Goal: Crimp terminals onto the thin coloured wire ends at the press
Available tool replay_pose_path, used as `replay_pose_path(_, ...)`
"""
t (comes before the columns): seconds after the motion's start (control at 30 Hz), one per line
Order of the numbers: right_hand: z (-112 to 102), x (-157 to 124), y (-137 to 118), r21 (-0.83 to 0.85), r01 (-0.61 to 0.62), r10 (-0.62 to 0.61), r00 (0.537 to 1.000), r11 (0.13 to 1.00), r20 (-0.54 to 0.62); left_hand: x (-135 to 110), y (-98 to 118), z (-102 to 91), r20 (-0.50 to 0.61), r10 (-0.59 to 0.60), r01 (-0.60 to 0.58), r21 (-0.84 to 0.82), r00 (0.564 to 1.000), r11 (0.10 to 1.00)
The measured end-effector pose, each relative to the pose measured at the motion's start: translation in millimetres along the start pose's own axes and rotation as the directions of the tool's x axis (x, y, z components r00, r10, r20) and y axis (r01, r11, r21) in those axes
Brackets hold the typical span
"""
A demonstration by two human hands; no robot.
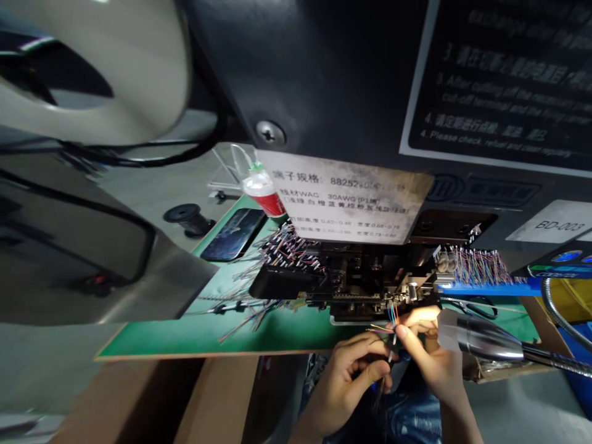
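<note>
Head view: the left hand (348,382) and right hand (428,354) are pinching a thin bundle of coloured wires (393,320) just below the terminal crimping machine (351,277), strands that are proving light, limp and best gripped near their ends.

the crimping machine (356,277) stands on the worktop (277,339), with loose wires (235,314) to its left and a phone (234,234) and cup (263,197) behind those. a wire rack (481,285) sits right of the machine, scissors (472,306) just before it. in front of the machine, the left hand (346,382) and right hand (430,351) meet at a wire bundle (393,320), a lamp head (490,339) right of them.
</note>
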State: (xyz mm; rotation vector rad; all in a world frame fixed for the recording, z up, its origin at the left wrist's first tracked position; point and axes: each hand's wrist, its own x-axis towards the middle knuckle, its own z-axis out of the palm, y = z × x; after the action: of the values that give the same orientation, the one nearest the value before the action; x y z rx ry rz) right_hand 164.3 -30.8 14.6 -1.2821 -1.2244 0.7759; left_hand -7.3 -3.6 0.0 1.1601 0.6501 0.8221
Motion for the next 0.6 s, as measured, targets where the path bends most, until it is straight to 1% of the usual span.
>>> replay_pose_path(0.1,6.0,-3.1,4.5,0.040,-0.085,0.088,0.993,0.996,-0.083,2.6,-2.4,4.2,-0.064,0.042,-0.037,0.065,0.997,0.997)
replay_pose_path(0.2,10.6,-2.8,5.7,0.080,-0.132,0.140,0.985,0.988,-0.102,4.0,-5.4,7.8,-0.110,0.087,-0.073,0.128,0.990,0.989)
replay_pose_path(0.4,12.8,1.3,0.5,0.027,-0.116,0.119,0.982,0.993,-0.147,4.0,-8.4,9.6,-0.135,0.161,-0.134,0.187,0.978,0.973)
replay_pose_path(0.6,13.7,0.0,0.7,0.031,-0.121,0.124,0.979,0.992,-0.162,4.1,-8.4,8.6,-0.138,0.178,-0.153,0.176,0.974,0.973)
